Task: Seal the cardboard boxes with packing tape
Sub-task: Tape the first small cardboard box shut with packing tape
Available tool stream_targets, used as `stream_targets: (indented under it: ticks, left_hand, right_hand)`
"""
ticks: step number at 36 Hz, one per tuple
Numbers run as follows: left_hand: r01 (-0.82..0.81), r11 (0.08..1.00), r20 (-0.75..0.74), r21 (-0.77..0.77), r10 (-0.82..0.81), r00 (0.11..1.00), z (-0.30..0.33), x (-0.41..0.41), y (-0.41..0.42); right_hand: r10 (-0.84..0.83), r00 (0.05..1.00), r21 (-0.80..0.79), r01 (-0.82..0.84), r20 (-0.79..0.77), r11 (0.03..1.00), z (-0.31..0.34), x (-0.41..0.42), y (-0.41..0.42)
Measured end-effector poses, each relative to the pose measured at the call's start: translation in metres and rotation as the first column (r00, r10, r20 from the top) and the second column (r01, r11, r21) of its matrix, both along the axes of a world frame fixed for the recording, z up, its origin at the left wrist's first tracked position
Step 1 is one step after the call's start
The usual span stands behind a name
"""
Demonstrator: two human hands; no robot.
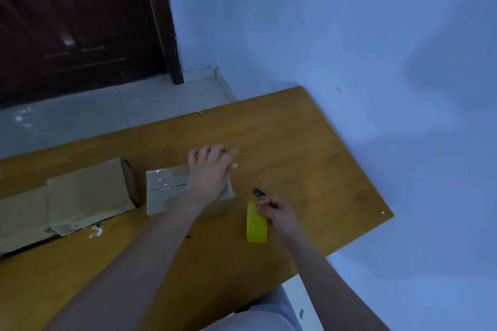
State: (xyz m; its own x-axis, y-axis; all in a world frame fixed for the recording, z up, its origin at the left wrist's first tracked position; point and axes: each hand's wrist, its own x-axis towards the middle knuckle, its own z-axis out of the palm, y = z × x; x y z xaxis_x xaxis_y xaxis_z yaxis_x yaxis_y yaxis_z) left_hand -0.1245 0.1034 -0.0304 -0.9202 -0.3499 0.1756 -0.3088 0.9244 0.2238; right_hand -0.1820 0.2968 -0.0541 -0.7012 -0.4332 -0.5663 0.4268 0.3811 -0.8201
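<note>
A small cardboard box (pixel 164 191) with a taped white label on top sits mid-table. My left hand (pixel 211 169) lies flat on its right half, fingers curled over the far edge. A yellow-green roll of packing tape (pixel 255 224) stands on edge to the box's right. My right hand (pixel 278 212) touches the roll's upper right side and is closed around a dark utility knife (pixel 258 192), whose tip pokes out toward the box. A longer cardboard box (pixel 88 193) lies on its side at the left.
The wooden table (pixel 309 158) ends at the right and near edges beside a blue wall. A flattened cardboard piece (pixel 22 217) lies at the far left. Grey floor tiles and a dark door are behind the table.
</note>
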Motion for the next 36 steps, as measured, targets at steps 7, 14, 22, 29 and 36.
stream_targets:
  ticks: [7, 14, 22, 29, 36]
  left_hand:
    - [0.303, 0.948, 0.223, 0.095, -0.317, 0.922, 0.006, 0.033, 0.009]
    - [0.243, 0.968, 0.21, -0.059, -0.226, 0.951, -0.013, 0.039, 0.02]
    - [0.049, 0.994, 0.029, -0.099, -0.046, 0.999, -0.02, 0.031, 0.045]
    - [-0.095, 0.995, 0.061, 0.016, 0.094, 0.994, -0.022, 0.025, 0.059]
    - [-0.174, 0.975, 0.147, 0.136, 0.153, 0.977, -0.026, 0.018, 0.07]
  right_hand:
    - [-0.064, 0.997, -0.005, 0.065, 0.037, 0.998, 0.006, 0.008, 0.007]
    - [-0.052, 0.999, 0.006, 0.052, 0.017, 0.999, 0.012, 0.015, 0.007]
    - [-0.058, 0.998, 0.036, 0.058, 0.02, 0.998, 0.01, 0.019, 0.011]
    - [-0.057, 0.998, 0.031, 0.056, 0.016, 0.998, 0.006, 0.022, 0.01]
    - [-0.04, 0.999, 0.046, 0.04, 0.003, 0.998, 0.008, 0.022, 0.008]
